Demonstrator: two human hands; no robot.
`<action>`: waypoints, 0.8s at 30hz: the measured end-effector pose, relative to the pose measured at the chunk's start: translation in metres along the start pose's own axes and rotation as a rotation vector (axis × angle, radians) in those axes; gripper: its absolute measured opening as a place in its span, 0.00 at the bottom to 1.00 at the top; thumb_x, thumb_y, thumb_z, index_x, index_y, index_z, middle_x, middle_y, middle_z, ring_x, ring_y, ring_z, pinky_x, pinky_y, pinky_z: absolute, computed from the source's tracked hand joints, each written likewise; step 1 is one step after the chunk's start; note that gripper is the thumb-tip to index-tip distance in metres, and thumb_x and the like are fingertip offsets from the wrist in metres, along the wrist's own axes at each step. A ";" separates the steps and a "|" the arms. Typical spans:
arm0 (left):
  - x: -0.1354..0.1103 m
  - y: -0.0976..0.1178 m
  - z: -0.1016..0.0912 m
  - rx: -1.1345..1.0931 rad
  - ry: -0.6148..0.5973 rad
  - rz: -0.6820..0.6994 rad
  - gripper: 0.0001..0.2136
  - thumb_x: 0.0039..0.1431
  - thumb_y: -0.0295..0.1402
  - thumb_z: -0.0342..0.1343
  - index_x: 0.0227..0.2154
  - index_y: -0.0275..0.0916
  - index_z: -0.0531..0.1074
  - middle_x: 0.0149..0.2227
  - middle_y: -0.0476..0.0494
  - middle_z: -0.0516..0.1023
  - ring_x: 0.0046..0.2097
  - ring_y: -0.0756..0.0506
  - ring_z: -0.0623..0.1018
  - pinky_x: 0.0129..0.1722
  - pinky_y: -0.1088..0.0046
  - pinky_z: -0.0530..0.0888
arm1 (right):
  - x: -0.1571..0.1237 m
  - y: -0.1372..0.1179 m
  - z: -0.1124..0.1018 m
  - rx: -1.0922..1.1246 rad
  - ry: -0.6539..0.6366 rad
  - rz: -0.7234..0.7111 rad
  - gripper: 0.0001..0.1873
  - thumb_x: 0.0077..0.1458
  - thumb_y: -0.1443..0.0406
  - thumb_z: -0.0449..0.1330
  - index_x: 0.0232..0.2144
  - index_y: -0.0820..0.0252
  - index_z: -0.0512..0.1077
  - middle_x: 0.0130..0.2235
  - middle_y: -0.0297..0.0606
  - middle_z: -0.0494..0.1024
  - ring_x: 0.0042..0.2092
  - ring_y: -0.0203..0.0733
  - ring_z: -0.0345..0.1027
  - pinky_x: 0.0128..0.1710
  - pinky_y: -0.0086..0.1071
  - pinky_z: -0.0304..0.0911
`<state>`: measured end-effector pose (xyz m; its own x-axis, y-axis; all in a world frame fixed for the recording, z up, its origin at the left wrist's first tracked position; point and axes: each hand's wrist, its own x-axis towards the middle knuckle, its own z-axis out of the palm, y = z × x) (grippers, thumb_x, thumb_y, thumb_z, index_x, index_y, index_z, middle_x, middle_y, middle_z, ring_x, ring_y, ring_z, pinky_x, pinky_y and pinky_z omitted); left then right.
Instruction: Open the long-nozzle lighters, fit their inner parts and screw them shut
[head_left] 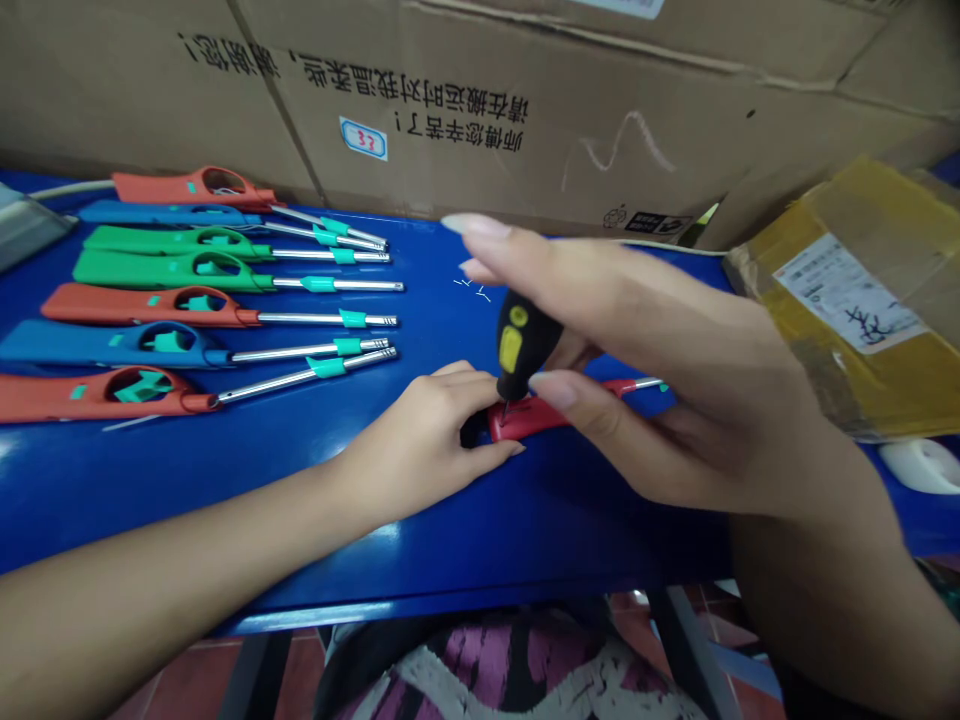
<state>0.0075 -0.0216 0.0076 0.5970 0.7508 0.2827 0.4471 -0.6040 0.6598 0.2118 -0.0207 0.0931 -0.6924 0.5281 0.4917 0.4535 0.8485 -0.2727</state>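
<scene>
My right hand (697,370) grips a black screwdriver (529,325) with yellow patches on its short handle. The screwdriver stands nearly upright, its tip down at the handle end of a red stick lighter (513,425). This lighter lies on the blue table, its metal barrel pointing right and partly hidden behind my right hand. Fingers and thumb of my left hand (454,415) close around the lighter's left end and steady it against the table. To the left lie several more stick lighters, among them an orange one (112,396), a blue one (105,342) and a green one (142,268).
A large cardboard box (450,170) walls off the back of the blue table (300,560). On the right are a yellow-taped parcel (810,290) and a white roll (919,465). Small white slivers (474,290) lie near the middle. A grey object (26,230) sits at far left.
</scene>
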 end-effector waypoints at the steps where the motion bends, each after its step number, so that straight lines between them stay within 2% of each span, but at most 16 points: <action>1: 0.000 -0.001 0.000 0.002 0.013 0.027 0.05 0.60 0.30 0.64 0.37 0.38 0.75 0.35 0.47 0.80 0.39 0.44 0.78 0.38 0.68 0.73 | 0.000 0.001 -0.001 0.031 -0.037 -0.006 0.27 0.67 0.68 0.54 0.67 0.54 0.62 0.61 0.33 0.72 0.52 0.41 0.73 0.54 0.36 0.71; 3: 0.000 -0.002 0.001 0.008 0.029 0.057 0.05 0.59 0.30 0.64 0.35 0.38 0.74 0.34 0.48 0.80 0.39 0.44 0.78 0.39 0.69 0.73 | -0.001 0.001 -0.003 0.014 -0.041 0.005 0.26 0.67 0.69 0.54 0.65 0.49 0.64 0.59 0.31 0.75 0.51 0.40 0.74 0.54 0.36 0.72; 6: 0.000 -0.001 0.001 0.018 0.011 0.021 0.05 0.58 0.29 0.65 0.32 0.38 0.73 0.31 0.50 0.78 0.37 0.45 0.78 0.37 0.70 0.73 | 0.001 0.001 -0.001 -0.074 0.057 0.043 0.20 0.64 0.60 0.61 0.58 0.46 0.69 0.45 0.31 0.79 0.43 0.39 0.76 0.47 0.34 0.75; 8: 0.000 0.000 0.000 0.024 -0.009 -0.011 0.04 0.58 0.30 0.65 0.33 0.38 0.74 0.30 0.51 0.78 0.37 0.45 0.78 0.37 0.71 0.73 | 0.003 0.000 0.000 -0.086 0.117 0.038 0.19 0.62 0.56 0.63 0.55 0.43 0.70 0.42 0.31 0.78 0.45 0.41 0.76 0.49 0.34 0.75; 10: 0.000 0.001 0.000 0.015 -0.012 -0.011 0.04 0.60 0.30 0.64 0.36 0.39 0.75 0.34 0.49 0.79 0.39 0.45 0.79 0.39 0.70 0.73 | 0.005 -0.002 0.000 -0.030 0.130 0.015 0.18 0.64 0.61 0.61 0.56 0.40 0.70 0.46 0.30 0.79 0.53 0.43 0.74 0.54 0.35 0.74; 12: -0.001 0.000 0.000 0.001 0.001 0.009 0.05 0.60 0.31 0.63 0.39 0.39 0.75 0.36 0.48 0.80 0.40 0.44 0.79 0.40 0.69 0.74 | 0.007 -0.004 -0.001 0.051 0.118 -0.002 0.21 0.65 0.68 0.57 0.57 0.39 0.70 0.48 0.28 0.79 0.56 0.42 0.73 0.55 0.36 0.74; 14: -0.001 -0.002 0.001 -0.011 0.012 0.020 0.06 0.60 0.30 0.63 0.40 0.39 0.76 0.36 0.49 0.80 0.40 0.45 0.79 0.40 0.69 0.74 | 0.011 -0.007 -0.003 0.102 0.131 -0.027 0.25 0.63 0.72 0.57 0.55 0.38 0.72 0.43 0.26 0.81 0.49 0.39 0.77 0.50 0.33 0.76; 16: -0.001 -0.003 0.001 -0.007 -0.004 0.004 0.09 0.59 0.31 0.64 0.43 0.40 0.75 0.36 0.49 0.80 0.40 0.44 0.79 0.40 0.69 0.74 | 0.015 -0.009 -0.004 0.104 0.197 -0.053 0.25 0.58 0.72 0.65 0.52 0.38 0.75 0.36 0.25 0.81 0.39 0.37 0.78 0.43 0.30 0.77; 18: 0.000 -0.003 0.001 0.004 -0.027 -0.020 0.08 0.59 0.31 0.63 0.42 0.40 0.75 0.35 0.49 0.80 0.40 0.44 0.78 0.39 0.68 0.74 | 0.019 -0.009 -0.004 0.091 0.255 -0.064 0.25 0.51 0.70 0.72 0.48 0.38 0.77 0.32 0.25 0.80 0.34 0.37 0.77 0.38 0.29 0.76; 20: 0.001 -0.003 0.000 0.000 -0.038 -0.027 0.05 0.60 0.31 0.62 0.38 0.41 0.75 0.34 0.49 0.79 0.39 0.44 0.78 0.40 0.67 0.74 | 0.019 -0.009 -0.003 0.099 0.213 -0.064 0.22 0.52 0.68 0.72 0.47 0.40 0.77 0.36 0.26 0.82 0.40 0.38 0.78 0.43 0.30 0.75; 22: 0.001 -0.002 0.000 -0.025 -0.037 -0.015 0.04 0.59 0.31 0.62 0.37 0.41 0.75 0.35 0.49 0.79 0.39 0.44 0.78 0.42 0.66 0.75 | 0.016 -0.008 -0.003 0.132 0.122 -0.071 0.18 0.59 0.70 0.64 0.49 0.43 0.76 0.44 0.25 0.82 0.48 0.38 0.77 0.51 0.32 0.74; 24: 0.002 -0.001 -0.001 -0.050 -0.029 -0.009 0.06 0.59 0.30 0.62 0.39 0.41 0.75 0.37 0.48 0.80 0.41 0.43 0.78 0.45 0.64 0.75 | 0.012 -0.007 -0.002 0.128 0.076 -0.057 0.17 0.61 0.71 0.60 0.48 0.47 0.75 0.46 0.25 0.82 0.48 0.36 0.77 0.51 0.31 0.73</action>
<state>0.0078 -0.0195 0.0083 0.6123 0.7476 0.2572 0.4191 -0.5828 0.6962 0.2010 -0.0201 0.1024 -0.6685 0.4786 0.5693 0.3355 0.8772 -0.3434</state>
